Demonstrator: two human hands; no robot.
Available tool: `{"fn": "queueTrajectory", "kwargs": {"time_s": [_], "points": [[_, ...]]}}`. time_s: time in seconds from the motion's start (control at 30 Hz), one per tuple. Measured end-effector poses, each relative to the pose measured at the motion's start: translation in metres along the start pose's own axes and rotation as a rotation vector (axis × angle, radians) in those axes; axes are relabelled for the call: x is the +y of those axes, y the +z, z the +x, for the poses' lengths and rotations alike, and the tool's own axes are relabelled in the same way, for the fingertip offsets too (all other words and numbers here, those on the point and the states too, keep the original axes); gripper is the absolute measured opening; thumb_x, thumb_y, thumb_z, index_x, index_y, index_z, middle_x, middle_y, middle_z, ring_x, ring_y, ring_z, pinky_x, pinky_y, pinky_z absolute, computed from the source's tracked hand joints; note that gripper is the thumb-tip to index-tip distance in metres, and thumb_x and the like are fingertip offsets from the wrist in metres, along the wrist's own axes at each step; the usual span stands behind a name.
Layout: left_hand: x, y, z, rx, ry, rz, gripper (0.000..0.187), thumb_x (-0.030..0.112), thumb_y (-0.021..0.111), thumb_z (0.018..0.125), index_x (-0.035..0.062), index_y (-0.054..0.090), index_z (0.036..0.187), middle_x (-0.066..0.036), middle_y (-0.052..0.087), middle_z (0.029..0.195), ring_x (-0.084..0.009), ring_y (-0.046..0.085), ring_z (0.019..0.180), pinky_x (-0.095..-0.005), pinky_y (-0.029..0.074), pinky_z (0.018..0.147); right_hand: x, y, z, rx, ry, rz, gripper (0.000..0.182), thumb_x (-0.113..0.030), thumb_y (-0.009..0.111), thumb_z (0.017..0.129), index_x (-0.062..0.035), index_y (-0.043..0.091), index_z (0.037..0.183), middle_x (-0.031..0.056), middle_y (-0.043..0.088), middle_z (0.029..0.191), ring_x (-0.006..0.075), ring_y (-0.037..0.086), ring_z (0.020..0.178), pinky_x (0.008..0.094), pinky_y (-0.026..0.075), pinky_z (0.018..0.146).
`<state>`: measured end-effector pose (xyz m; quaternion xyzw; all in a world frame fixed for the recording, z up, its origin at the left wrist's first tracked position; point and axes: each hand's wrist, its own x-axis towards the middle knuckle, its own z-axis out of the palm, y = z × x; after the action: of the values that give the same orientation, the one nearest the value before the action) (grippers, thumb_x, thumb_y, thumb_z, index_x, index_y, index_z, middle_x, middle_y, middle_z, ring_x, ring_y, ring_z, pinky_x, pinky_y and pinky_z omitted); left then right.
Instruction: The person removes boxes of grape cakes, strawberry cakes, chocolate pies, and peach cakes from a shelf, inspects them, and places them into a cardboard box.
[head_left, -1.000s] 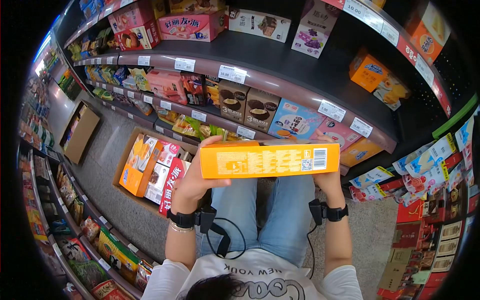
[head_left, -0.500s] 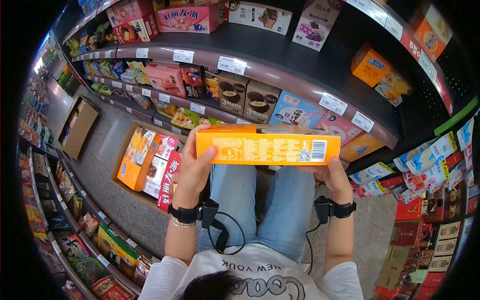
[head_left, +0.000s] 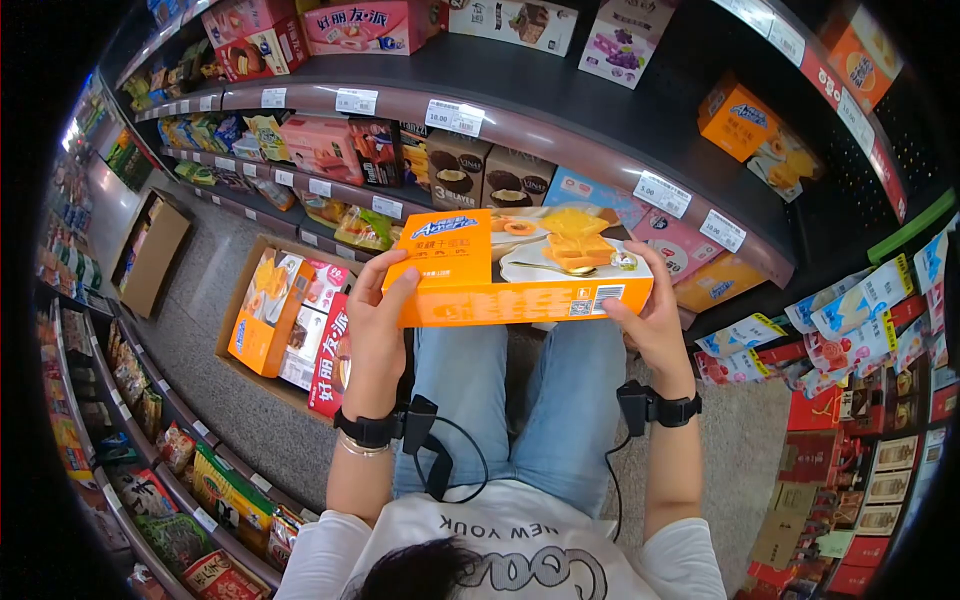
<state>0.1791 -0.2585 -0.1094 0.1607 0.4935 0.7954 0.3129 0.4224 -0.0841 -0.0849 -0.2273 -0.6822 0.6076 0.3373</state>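
An orange snack box (head_left: pixel 450 255) with a toast picture on its top face is held level above my lap. My left hand (head_left: pixel 380 310) grips its left end, thumb on the front edge. On the right end, my right hand (head_left: pixel 655 315) is closed, thumb near the barcode. The box's picture face and its printed orange side both show. On the floor to the left stands an open cardboard carton (head_left: pixel 232 350), with a similar orange box (head_left: pixel 265 315) and a red-and-white box (head_left: pixel 332 355) in it.
Ahead, a dark shelf (head_left: pixel 500 75) carries snack boxes and price tags. Another orange box (head_left: pixel 738 120) stands on it at right. Hanging bags (head_left: pixel 850 320) jut out at the right. A second carton (head_left: pixel 155 255) sits on the aisle floor, and a lower shelf (head_left: pixel 150 400) curves along the left.
The orange box has been tilted in my hands, so its picture face now shows where mostly the printed side did before. Both hands keep their grip.
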Motion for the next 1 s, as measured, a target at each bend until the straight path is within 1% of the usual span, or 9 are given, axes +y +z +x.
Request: {"fn": "queueTrajectory", "kwargs": {"time_s": [0.17,0.3,0.4,0.5,0.63,0.73,0.77,0.87,1.0], "points": [[0.000,-0.006,0.000,0.026,-0.056,-0.030,0.026,0.001,0.062,0.084,-0.0002,0.058,0.110,-0.010,0.058,0.116,-0.0168,0.056,0.106,-0.0269,0.044,0.092,0.016,0.007,0.006,0.003,-0.144,-0.024,0.060,-0.004,0.074,0.075,-0.0072,0.043,0.126,0.0140,0.037,0.140,0.0167,0.045,0.120,0.0298,0.039,0.101],[-0.001,-0.011,0.001,0.042,-0.058,-0.032,0.027,0.001,0.062,0.085,-0.0006,0.058,0.112,-0.012,0.055,0.124,-0.0180,0.054,0.111,-0.0275,0.043,0.095,0.020,0.008,0.006,-0.005,-0.112,-0.045,0.060,-0.003,0.074,0.074,-0.0067,0.043,0.126,0.0157,0.032,0.144,0.0172,0.045,0.121,0.0302,0.038,0.102],[0.003,-0.012,0.001,0.012,-0.028,0.043,0.047,0.002,0.068,0.081,-0.0001,0.052,0.125,-0.014,0.052,0.129,-0.0187,0.051,0.117,-0.0301,0.041,0.099,0.016,0.011,0.005,0.006,-0.064,-0.041,0.062,-0.004,0.075,0.074,-0.0063,0.042,0.127,0.0149,0.034,0.142,0.0182,0.044,0.122,0.0308,0.039,0.102],[0.016,-0.019,-0.005,-0.186,0.136,0.219,0.080,0.002,0.078,0.071,0.0018,0.037,0.139,-0.015,0.049,0.132,-0.0206,0.047,0.122,-0.0329,0.040,0.102,0.010,0.022,0.010,-0.014,-0.013,0.011,0.075,-0.006,0.079,0.071,-0.0061,0.037,0.133,0.0112,0.037,0.137,0.0197,0.043,0.125,0.0318,0.041,0.101],[0.030,-0.047,-0.001,-0.218,0.307,0.516,0.111,0.018,0.088,0.060,0.0042,0.020,0.147,-0.017,0.040,0.138,-0.0247,0.042,0.127,-0.0344,0.036,0.105,-0.003,0.046,0.024,-0.125,-0.097,-0.083,0.089,-0.001,0.081,0.066,-0.0063,0.032,0.140,0.0094,0.041,0.136,0.0183,0.045,0.122,0.0326,0.041,0.102],[0.047,-0.067,-0.002,-0.173,0.419,0.678,0.109,0.005,0.085,0.059,0.0065,0.020,0.147,-0.017,0.040,0.139,-0.0250,0.041,0.128,-0.0357,0.038,0.104,-0.009,0.070,0.043,-0.109,-0.089,-0.209,0.082,-0.002,0.080,0.067,-0.0055,0.037,0.137,0.0109,0.048,0.131,0.0184,0.051,0.117,0.0319,0.043,0.099],[0.048,-0.078,0.000,-0.124,0.475,0.737,0.101,0.005,0.085,0.058,0.0060,0.029,0.142,-0.015,0.046,0.133,-0.0235,0.048,0.122,-0.0348,0.039,0.102,-0.012,0.079,0.050,-0.095,-0.150,-0.344,0.076,-0.003,0.079,0.068,-0.0043,0.042,0.135,0.0111,0.057,0.122,0.0179,0.057,0.110,0.0317,0.046,0.094],[0.069,-0.119,0.000,-0.063,0.400,0.854,0.090,0.005,0.084,0.059,0.0054,0.035,0.135,-0.011,0.053,0.124,-0.0207,0.054,0.114,-0.0334,0.041,0.099,-0.026,0.113,0.070,-0.173,-0.255,-0.554,0.075,-0.007,0.080,0.070,-0.0034,0.042,0.135,0.0103,0.062,0.115,0.0167,0.060,0.105,0.0315,0.047,0.091],[0.088,-0.161,-0.012,0.076,0.359,0.577,0.070,0.005,0.080,0.069,0.0046,0.042,0.128,-0.006,0.058,0.116,-0.0167,0.056,0.108,-0.0302,0.044,0.095,-0.005,0.166,0.101,-0.279,-0.251,-0.300,0.072,-0.011,0.079,0.071,-0.0013,0.045,0.133,0.0092,0.065,0.112,0.0137,0.062,0.099,0.0295,0.049,0.086]]}}
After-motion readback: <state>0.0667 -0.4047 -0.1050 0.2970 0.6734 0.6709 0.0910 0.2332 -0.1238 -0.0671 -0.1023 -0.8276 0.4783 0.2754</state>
